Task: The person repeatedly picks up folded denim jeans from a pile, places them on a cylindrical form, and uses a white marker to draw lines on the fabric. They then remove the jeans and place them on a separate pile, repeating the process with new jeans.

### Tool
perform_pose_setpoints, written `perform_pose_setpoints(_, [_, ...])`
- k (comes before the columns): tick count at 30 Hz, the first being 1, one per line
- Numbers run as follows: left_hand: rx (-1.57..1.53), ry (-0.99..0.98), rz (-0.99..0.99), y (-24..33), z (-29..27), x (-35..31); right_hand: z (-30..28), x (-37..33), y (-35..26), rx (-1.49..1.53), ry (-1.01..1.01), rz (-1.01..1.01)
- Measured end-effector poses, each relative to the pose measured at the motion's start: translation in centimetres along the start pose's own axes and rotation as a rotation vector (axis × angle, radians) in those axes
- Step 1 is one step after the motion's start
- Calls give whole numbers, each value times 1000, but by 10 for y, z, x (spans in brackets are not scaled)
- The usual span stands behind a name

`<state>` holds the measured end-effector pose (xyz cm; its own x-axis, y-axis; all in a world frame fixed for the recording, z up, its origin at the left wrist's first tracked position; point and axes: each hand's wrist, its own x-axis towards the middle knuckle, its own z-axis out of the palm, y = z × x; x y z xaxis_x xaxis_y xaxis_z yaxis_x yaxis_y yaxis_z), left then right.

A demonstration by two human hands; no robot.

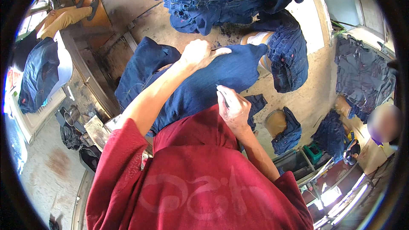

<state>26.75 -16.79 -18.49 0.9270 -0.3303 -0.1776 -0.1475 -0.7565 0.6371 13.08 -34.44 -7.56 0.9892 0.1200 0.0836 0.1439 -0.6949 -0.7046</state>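
Note:
A dark blue denim garment (200, 86) lies stretched across in front of my body, with one end bunched up at the left. My left hand (198, 55) is closed on its far edge, thumb laid out along the cloth. Nearer to me, my right hand (234, 107) is pinched closed just above the garment's near side. A small pale tip shows at its fingertips, too small to name. At the right end the cloth meets a rounded form (265, 53) that carries more bunched denim (289, 57).
A tall stack of folded jeans (230, 0) stands beyond my hands. Another rounded form (276, 122) with denim sits at the right. Dark garments (362, 70) lie farther right, near a person (383, 123). At the left are a denim-covered table (40, 74) and another person's legs (64, 19).

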Motion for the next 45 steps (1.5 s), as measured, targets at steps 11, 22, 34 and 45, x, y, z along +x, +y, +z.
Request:
perform_pose_setpoints(11, [59,38,142,-10,-7,25,-1,9,0,-61,-21,-70])
perform_pose_setpoints(22, [57,83,51,-6,-36,-7,-1,7,-2,30,-31,137])
perform_pose_setpoints(34, [100,389,-147,20,-128,-199,-4,-2,-8,150,-79,272])
perform_pose_setpoints(45, [222,509,-250,17,-70,-310,68,-13,-47,-84,-452,-279])
